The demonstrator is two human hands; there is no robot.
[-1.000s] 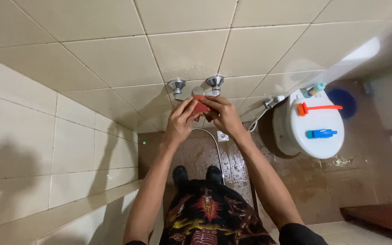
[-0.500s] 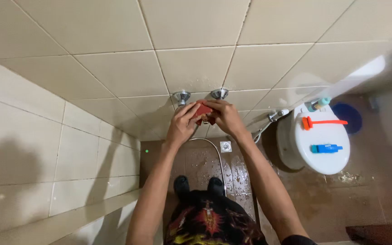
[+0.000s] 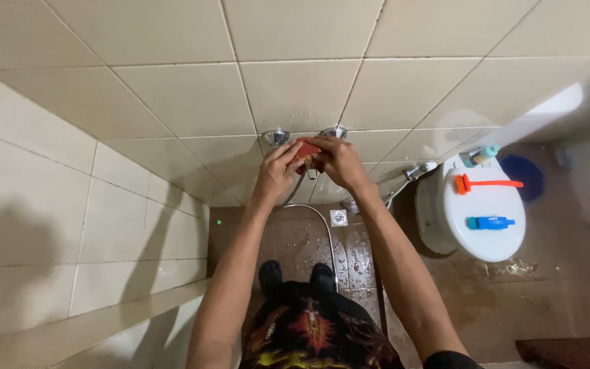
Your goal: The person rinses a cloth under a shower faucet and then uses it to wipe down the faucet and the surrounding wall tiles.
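Observation:
Both my hands are raised to a chrome shower mixer (image 3: 276, 137) fixed on the cream tiled wall. Between them I hold a small red pad (image 3: 306, 149), pressed against the mixer body between its two round wall flanges. My left hand (image 3: 276, 172) grips the pad's left side. My right hand (image 3: 336, 162) covers its right side and top. A short chrome spout (image 3: 313, 173) pokes out below the pad. Most of the mixer body is hidden by my fingers.
A chrome shower hose (image 3: 327, 232) loops down over the wet brown floor near a square drain (image 3: 339, 218). A white toilet (image 3: 484, 208) stands at right with an orange brush (image 3: 485, 183) and a blue tool (image 3: 489, 223) on its lid. A blue bucket (image 3: 528, 176) sits behind it.
The view has tilted, so the mixer and my hands sit a little higher in the frame. Both hands stay on the red pad, which has shifted slightly up against the mixer.

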